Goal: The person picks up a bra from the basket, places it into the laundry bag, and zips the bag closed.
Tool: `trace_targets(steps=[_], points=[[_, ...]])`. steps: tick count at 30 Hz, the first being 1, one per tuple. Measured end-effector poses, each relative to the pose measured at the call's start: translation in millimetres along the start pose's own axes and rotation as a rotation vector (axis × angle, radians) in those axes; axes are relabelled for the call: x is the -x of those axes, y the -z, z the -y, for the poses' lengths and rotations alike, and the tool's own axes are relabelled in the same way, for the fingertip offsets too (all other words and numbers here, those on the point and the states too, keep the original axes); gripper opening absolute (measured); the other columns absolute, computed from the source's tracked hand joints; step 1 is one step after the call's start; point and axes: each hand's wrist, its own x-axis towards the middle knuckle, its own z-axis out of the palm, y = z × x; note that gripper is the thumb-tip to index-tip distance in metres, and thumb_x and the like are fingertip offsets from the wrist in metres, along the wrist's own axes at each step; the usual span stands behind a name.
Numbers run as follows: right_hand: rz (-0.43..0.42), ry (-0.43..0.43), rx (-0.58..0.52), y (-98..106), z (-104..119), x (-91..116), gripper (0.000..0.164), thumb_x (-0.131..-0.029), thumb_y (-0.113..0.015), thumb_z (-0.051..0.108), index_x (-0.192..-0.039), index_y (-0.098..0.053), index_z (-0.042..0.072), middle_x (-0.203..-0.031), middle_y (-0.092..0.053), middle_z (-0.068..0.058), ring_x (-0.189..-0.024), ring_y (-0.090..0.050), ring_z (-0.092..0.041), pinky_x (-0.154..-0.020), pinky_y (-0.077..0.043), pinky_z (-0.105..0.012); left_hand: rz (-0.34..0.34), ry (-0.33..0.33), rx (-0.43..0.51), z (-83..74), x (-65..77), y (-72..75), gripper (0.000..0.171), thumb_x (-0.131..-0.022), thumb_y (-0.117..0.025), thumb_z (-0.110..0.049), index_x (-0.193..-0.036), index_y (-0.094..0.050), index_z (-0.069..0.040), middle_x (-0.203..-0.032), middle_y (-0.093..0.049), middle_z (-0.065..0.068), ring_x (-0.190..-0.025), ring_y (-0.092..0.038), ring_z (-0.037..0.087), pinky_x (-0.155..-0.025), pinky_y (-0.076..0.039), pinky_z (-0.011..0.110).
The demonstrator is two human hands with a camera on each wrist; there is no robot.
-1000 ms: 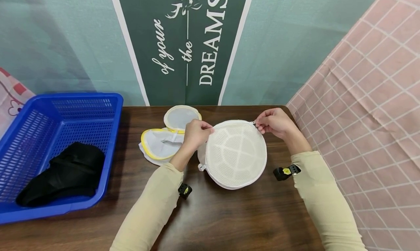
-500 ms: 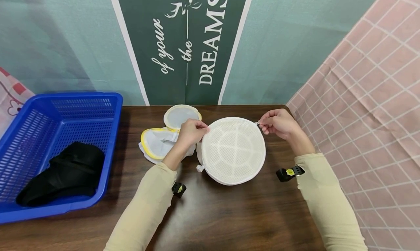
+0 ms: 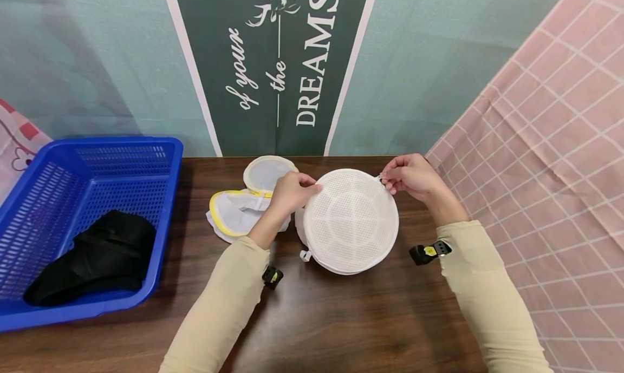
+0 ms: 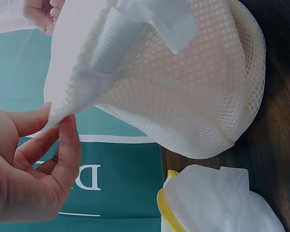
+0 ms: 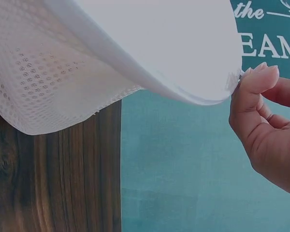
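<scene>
A round white mesh laundry bag is held over the table, its circular mesh end facing up. My left hand pinches its edge at the upper left. In the left wrist view, the thumb and fingers of that left hand grip the white rim. At the upper right, my right hand pinches a small zipper pull at the bag's rim. The right wrist view has the right hand at the same rim, its fingertips covering most of the pull. The bag's mesh side hangs below.
Mesh bags with yellow trim, one half-folded and one round, lie left of my left hand. A blue plastic basket at the left holds black cloth. A pink checked cloth wall bounds the right side.
The laundry bag shifts slightly left, then back right and a little farther from me. Both hands move with it, keeping their pinches; the right hand stays at the zipper pull.
</scene>
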Motion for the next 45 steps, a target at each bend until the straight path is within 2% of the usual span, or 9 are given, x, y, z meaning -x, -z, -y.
trace_targets(steps=[7, 15, 19, 23, 26, 29, 35, 43, 45], points=[[-0.009, -0.003, 0.014, 2, -2, 0, 0.011, -0.088, -0.046, -0.009, -0.08, -0.054, -0.011, -0.063, -0.057, -0.009, -0.05, -0.053, -0.013, -0.048, -0.049, -0.023, -0.068, 0.015, 0.033, 2.7, 1.1, -1.9, 0.015, -0.086, -0.062, -0.016, -0.086, -0.072, -0.004, -0.083, -0.063, 0.009, -0.076, -0.055, 0.021, -0.054, -0.043, 0.023], [-0.018, -0.035, -0.006, 4, -8, 2, 0.013, -0.088, -0.047, -0.009, -0.078, -0.056, -0.007, -0.063, -0.058, -0.008, -0.051, -0.053, -0.012, -0.05, -0.049, -0.023, -0.157, -0.027, 0.035, 8.4, 4.8, -3.8, 0.015, -0.085, -0.062, -0.013, -0.079, -0.073, -0.004, -0.077, -0.066, 0.007, -0.078, -0.056, 0.021, -0.058, -0.044, 0.025], [-0.017, -0.056, -0.02, 8, -13, 5, 0.014, -0.088, -0.046, -0.009, -0.078, -0.055, -0.007, -0.064, -0.057, -0.008, -0.052, -0.053, -0.012, -0.05, -0.049, -0.023, -0.199, -0.014, 0.067, 12.1, 6.3, -2.8, 0.014, -0.083, -0.063, -0.012, -0.077, -0.073, -0.004, -0.075, -0.066, 0.007, -0.07, -0.057, 0.019, -0.054, -0.043, 0.024], [-0.009, -0.053, -0.048, 11, -17, 5, 0.018, -0.087, -0.046, -0.01, -0.075, -0.057, -0.003, -0.063, -0.057, -0.007, -0.052, -0.053, -0.012, -0.05, -0.048, -0.022, -0.143, 0.029, 0.121, 13.3, 6.7, -1.6, 0.014, -0.084, -0.063, -0.011, -0.08, -0.072, -0.002, -0.076, -0.065, 0.008, -0.062, -0.06, 0.02, -0.052, -0.047, 0.023], [-0.021, -0.028, -0.051, 13, -17, 5, 0.02, -0.087, -0.046, -0.01, -0.073, -0.058, -0.002, -0.063, -0.057, -0.008, -0.051, -0.053, -0.013, -0.049, -0.048, -0.023, -0.064, 0.048, 0.15, 12.6, 6.4, -0.4, 0.015, -0.085, -0.062, -0.011, -0.084, -0.071, 0.0, -0.077, -0.063, 0.01, -0.063, -0.063, 0.023, -0.057, -0.052, 0.027], [-0.026, -0.005, -0.056, 14, -14, 5, 0.021, -0.088, -0.046, -0.01, -0.072, -0.058, -0.002, -0.063, -0.057, -0.008, -0.051, -0.053, -0.013, -0.049, -0.048, -0.023, -0.023, 0.044, 0.144, 10.6, 5.9, 1.5, 0.016, -0.085, -0.062, -0.012, -0.086, -0.07, 0.001, -0.076, -0.061, 0.01, -0.066, -0.064, 0.025, -0.06, -0.054, 0.029], [-0.004, 0.026, -0.08, 13, -3, 7, 0.019, -0.087, -0.047, -0.009, -0.072, -0.058, -0.003, -0.063, -0.057, -0.009, -0.051, -0.053, -0.013, -0.048, -0.048, -0.023, -0.034, 0.015, 0.074, 4.0, 2.6, 4.8, 0.016, -0.085, -0.063, -0.018, -0.088, -0.07, -0.003, -0.077, -0.062, 0.008, -0.062, -0.063, 0.022, -0.05, -0.047, 0.019], [0.015, 0.037, -0.091, 9, 4, 8, 0.019, -0.087, -0.046, -0.01, -0.073, -0.058, -0.005, -0.063, -0.058, -0.009, -0.05, -0.053, -0.013, -0.047, -0.048, -0.023, -0.024, -0.028, -0.025, -8.1, 1.6, 2.4, 0.017, -0.086, -0.063, -0.02, -0.093, -0.069, -0.006, -0.085, -0.065, 0.007, -0.061, -0.06, 0.018, -0.05, -0.045, 0.02], [0.02, 0.037, -0.091, 8, 3, 8, 0.019, -0.087, -0.045, -0.01, -0.074, -0.058, -0.005, -0.063, -0.058, -0.01, -0.05, -0.053, -0.014, -0.047, -0.048, -0.023, -0.024, -0.023, -0.021, -8.6, 1.9, 1.8, 0.016, -0.086, -0.063, -0.018, -0.093, -0.07, -0.005, -0.085, -0.065, 0.008, -0.061, -0.061, 0.02, -0.05, -0.045, 0.02]])
